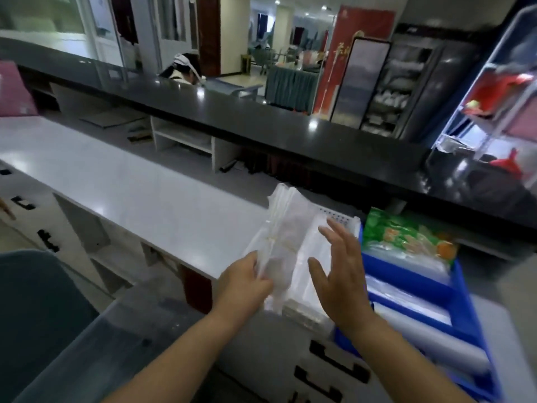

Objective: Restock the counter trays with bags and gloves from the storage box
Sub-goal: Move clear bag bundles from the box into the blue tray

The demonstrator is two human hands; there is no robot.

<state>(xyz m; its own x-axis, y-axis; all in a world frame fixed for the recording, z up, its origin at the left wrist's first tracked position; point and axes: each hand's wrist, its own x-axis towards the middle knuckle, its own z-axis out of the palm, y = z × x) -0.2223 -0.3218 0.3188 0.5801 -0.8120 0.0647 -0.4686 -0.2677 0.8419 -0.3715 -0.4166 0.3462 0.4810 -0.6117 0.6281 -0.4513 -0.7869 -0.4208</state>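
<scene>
My left hand [244, 282] grips the near end of a long bundle of clear plastic bags [283, 228], which slants up and away over a white perforated tray [344, 221] on the white counter. My right hand [338, 267] hovers just right of the bundle, fingers spread, holding nothing. Flat clear bags [315, 248] lie in the white tray under my hands. To the right stands a blue divided tray [412, 282] with clear bag stacks and a green printed packet [406, 237]. A translucent storage box [96, 338] sits at the lower left, its contents unclear.
A long white counter [130, 181] runs off to the left, with drawers with black handles [334, 365] below. Behind it rises a black raised ledge [261, 117]. A clear acrylic shelf [494, 106] with red items stands at the right. A person sits beyond the ledge.
</scene>
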